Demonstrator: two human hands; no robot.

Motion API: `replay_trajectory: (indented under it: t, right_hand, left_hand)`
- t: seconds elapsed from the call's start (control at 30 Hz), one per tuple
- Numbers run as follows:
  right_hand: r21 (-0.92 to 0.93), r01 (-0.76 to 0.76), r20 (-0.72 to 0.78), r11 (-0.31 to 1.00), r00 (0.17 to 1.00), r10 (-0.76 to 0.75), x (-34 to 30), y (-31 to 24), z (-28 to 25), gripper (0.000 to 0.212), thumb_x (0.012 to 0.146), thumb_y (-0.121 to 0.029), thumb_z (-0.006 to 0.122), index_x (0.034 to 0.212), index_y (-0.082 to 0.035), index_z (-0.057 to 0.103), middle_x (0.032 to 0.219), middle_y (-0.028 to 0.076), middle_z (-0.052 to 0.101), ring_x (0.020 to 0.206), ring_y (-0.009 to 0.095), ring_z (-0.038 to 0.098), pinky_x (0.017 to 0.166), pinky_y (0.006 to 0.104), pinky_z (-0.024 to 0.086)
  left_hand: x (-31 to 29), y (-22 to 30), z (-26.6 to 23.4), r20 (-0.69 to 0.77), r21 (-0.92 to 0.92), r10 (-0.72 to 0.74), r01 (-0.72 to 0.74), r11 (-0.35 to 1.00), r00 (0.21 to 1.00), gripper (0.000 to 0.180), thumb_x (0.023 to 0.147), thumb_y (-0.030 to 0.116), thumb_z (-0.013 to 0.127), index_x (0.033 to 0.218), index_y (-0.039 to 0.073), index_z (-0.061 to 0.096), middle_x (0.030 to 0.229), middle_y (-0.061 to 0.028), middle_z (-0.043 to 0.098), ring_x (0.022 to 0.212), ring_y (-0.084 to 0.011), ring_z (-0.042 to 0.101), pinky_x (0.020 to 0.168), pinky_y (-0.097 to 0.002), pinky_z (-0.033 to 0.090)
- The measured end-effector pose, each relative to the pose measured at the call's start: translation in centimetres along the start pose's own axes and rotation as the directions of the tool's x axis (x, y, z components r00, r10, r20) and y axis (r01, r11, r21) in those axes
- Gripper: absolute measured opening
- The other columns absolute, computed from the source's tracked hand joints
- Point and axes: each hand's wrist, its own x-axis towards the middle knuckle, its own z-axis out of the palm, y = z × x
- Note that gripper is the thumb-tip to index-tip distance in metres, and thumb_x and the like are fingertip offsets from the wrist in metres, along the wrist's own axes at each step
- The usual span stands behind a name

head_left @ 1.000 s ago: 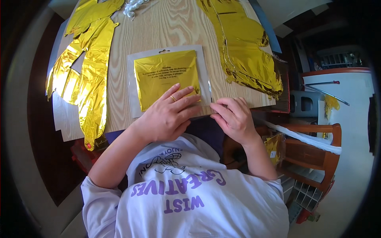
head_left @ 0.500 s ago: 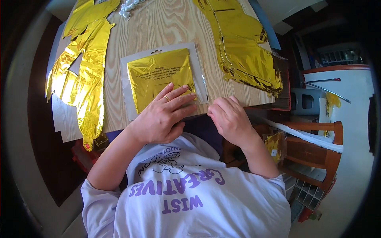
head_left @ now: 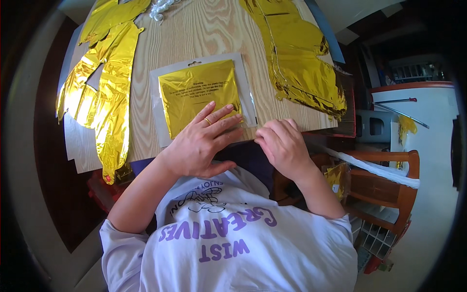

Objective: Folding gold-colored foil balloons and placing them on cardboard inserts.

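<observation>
A flat clear packet with folded gold foil (head_left: 180, 109) inside lies near the table's front edge. Its pale border has a hanging slot at the far end, and dark print crosses the foil. My left hand (head_left: 199, 143), wearing a ring, rests spread on the packet's near part, the thumb stretched out toward my shirt. Just beyond the packet's near right corner, my right hand (head_left: 283, 146) is closed, fingertips pinched together at the table edge. Whatever may be between those fingertips is too small to make out.
Flat gold foil balloons lie on both sides of the wooden table (head_left: 204, 36): one left balloon (head_left: 114, 82) overhangs the front edge, another balloon (head_left: 296, 44) lies right. White beads (head_left: 156, 12) sit at the far edge. A wooden chair (head_left: 379, 190) stands to the right, near a grey stool (head_left: 372, 121).
My left thumb has stretched out away from the other fingers. My right hand stays pinched at nearly the same spot. The packet lies as before; the whole view has shifted slightly.
</observation>
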Motion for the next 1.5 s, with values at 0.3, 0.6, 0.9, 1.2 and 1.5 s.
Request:
replay_trajectory:
  t: [0.3, 0.6, 0.9, 1.2, 1.5]
  right_hand:
    - [0.436, 0.146, 0.058, 0.888, 0.98, -0.189, -1.5, -3.7, -0.4, 0.014, 0.086, -0.009, 0.07, 0.09, -0.005, 0.057, 0.096, 0.011, 0.058, 0.092, 0.03, 0.06, 0.087, 0.0435, 0.046]
    - [0.397, -0.108, 0.077, 0.911, 0.994, 0.084, 2.9, 0.1, -0.3, 0.013, 0.091, -0.006, 0.069, 0.094, -0.005, 0.056, 0.118, 0.015, 0.066, 0.108, 0.038, 0.063, 0.096, 0.0454, 0.048]
    - [0.316, -0.183, 0.157, 0.931, 0.978, 0.139, 2.8, -1.7, -0.6, 0.013, 0.091, -0.006, 0.07, 0.094, -0.004, 0.058, 0.123, 0.017, 0.066, 0.108, 0.039, 0.064, 0.095, 0.0458, 0.05]
    - [0.299, -0.329, 0.266, 0.896, 0.93, 0.253, 4.1, -2.4, -1.7, 0.013, 0.092, -0.008, 0.07, 0.092, -0.003, 0.058, 0.127, 0.018, 0.066, 0.112, 0.038, 0.065, 0.095, 0.042, 0.052]
    - [0.216, -0.298, 0.251, 0.93, 0.937, 0.242, 3.2, -3.6, -1.4, 0.013, 0.088, -0.008, 0.074, 0.094, -0.003, 0.064, 0.134, 0.016, 0.063, 0.118, 0.035, 0.063, 0.099, 0.042, 0.05]
  left_hand:
    - [0.1, -0.1, 0.1, -0.011, 0.028, 0.015, -0.015, 0.999, 1.0, 0.066, 0.078, 0.039, 0.081, 0.134, 0.007, 0.065, 0.152, -0.0128, 0.052, 0.147, -0.0369, 0.041, 0.123, -0.059, 0.025]
    - [-3.3, 2.4, 1.2, -0.357, 0.481, 0.025, 0.161, 0.862, 0.934, 0.048, 0.087, 0.039, 0.07, 0.127, 0.013, 0.07, 0.139, -0.0049, 0.061, 0.13, -0.0273, 0.055, 0.113, -0.0508, 0.037]
    - [-32.6, -5.1, 7.3, -0.458, 0.076, -0.847, 0.961, 0.265, 0.269, 0.015, 0.094, 0.014, 0.06, 0.103, 0.005, 0.069, 0.101, -0.0182, 0.07, 0.097, -0.04, 0.067, 0.085, -0.046, 0.055]
    - [-48.7, -19.9, 13.0, -0.198, -0.099, -0.932, 0.952, -0.289, -0.304, 0.037, 0.097, 0.024, 0.062, 0.129, 0.005, 0.062, 0.119, -0.0161, 0.07, 0.107, -0.0314, 0.069, 0.092, -0.0414, 0.055]
    - [-50.9, -21.6, 11.0, -0.103, -0.078, -0.939, 0.944, -0.321, -0.328, 0.041, 0.095, 0.025, 0.064, 0.131, 0.005, 0.062, 0.121, -0.0163, 0.07, 0.111, -0.0321, 0.068, 0.093, -0.0424, 0.054]
